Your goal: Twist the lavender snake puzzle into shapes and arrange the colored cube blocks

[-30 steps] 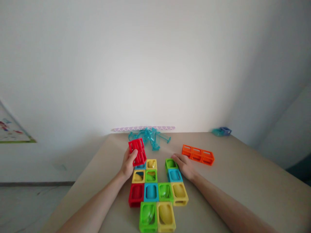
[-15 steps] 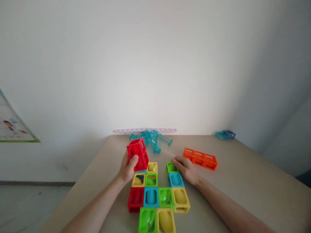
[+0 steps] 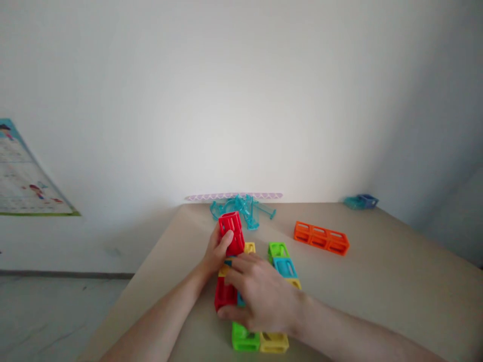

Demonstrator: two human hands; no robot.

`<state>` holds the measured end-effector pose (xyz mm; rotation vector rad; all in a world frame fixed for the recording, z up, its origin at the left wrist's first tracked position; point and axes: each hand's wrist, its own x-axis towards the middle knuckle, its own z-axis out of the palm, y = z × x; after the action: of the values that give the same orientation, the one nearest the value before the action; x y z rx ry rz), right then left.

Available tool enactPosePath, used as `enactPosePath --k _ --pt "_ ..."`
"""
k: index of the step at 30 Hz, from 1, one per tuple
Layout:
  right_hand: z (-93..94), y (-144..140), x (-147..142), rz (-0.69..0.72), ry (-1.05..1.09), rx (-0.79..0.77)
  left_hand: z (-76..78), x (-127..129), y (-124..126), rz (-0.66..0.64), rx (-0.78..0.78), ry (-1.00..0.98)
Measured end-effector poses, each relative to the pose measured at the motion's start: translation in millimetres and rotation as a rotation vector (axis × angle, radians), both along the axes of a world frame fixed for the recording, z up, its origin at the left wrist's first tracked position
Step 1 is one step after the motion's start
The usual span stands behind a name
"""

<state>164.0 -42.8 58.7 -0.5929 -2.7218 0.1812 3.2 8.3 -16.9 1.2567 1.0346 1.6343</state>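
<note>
My left hand point(image 3: 217, 251) is closed around a red hollow toy block point(image 3: 232, 232), two cubes long and tilted upright. The block's lower end is at the far left end of a flat shape of joined window blocks in red, yellow, green and blue. Over this shape reaches my right hand point(image 3: 260, 291), fingers and thumb bent around its left side, by a red block point(image 3: 226, 294); much of the middle is hidden under it. A green block point(image 3: 278, 250) and a blue block point(image 3: 286, 267) show on the far right arm, with a green block point(image 3: 246, 337) and a yellow block point(image 3: 274, 343) at the near end.
An orange three-cube block point(image 3: 321, 238) lies to the right on the table point(image 3: 339, 301). Clear teal plastic pieces point(image 3: 245, 208) are heaped at the back, before a lilac strip point(image 3: 234, 195) by the wall. A dark blue block point(image 3: 367, 201) sits at the far right corner.
My right hand has left the far right green block and crossed leftward over the joined blocks. My left hand still holds the red block near the far left end. The view has shifted slightly.
</note>
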Motion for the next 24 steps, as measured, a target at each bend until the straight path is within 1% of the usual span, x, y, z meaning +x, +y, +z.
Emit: enactPosePath --k 3,5,8,11,13,16,19,21,24 --pt "-6.5 -9.9 -30.4 -0.062 -0.183 0.047 0.9 0.4 -1.3 0.014 0.018 0.073" --pt "-13.5 -9.1 -38.4 -0.051 -0.254 0.047 2.0 0.4 -0.9 0.018 0.052 0.143" --pt "-20.5 -5.3 -36.5 0.018 -0.229 0.057 4.1 0.1 0.0 -0.019 0.106 0.267" --pt "-23.2 -1.3 -30.0 0.086 -0.168 0.057 4.4 -0.6 0.6 -0.056 0.148 0.353" --pt "-25.0 1.8 -26.8 0.108 -0.105 0.011 3.4 -1.1 1.1 -0.048 0.145 0.359" --pt "-29.0 5.0 -23.4 0.126 0.047 -0.093 2.2 -1.1 1.3 -0.035 0.119 0.325" --pt "-29.3 3.3 -19.2 0.186 0.253 -0.148 3.9 0.7 -0.2 -0.088 0.072 0.262" --pt "-24.0 1.5 -15.1 0.238 0.406 -0.198 6.7 2.6 -1.4 -0.134 0.036 0.187" --pt "-9.4 7.2 -5.1 0.248 0.642 -0.381 12.0 5.3 -1.7 -0.15 -0.002 0.068"
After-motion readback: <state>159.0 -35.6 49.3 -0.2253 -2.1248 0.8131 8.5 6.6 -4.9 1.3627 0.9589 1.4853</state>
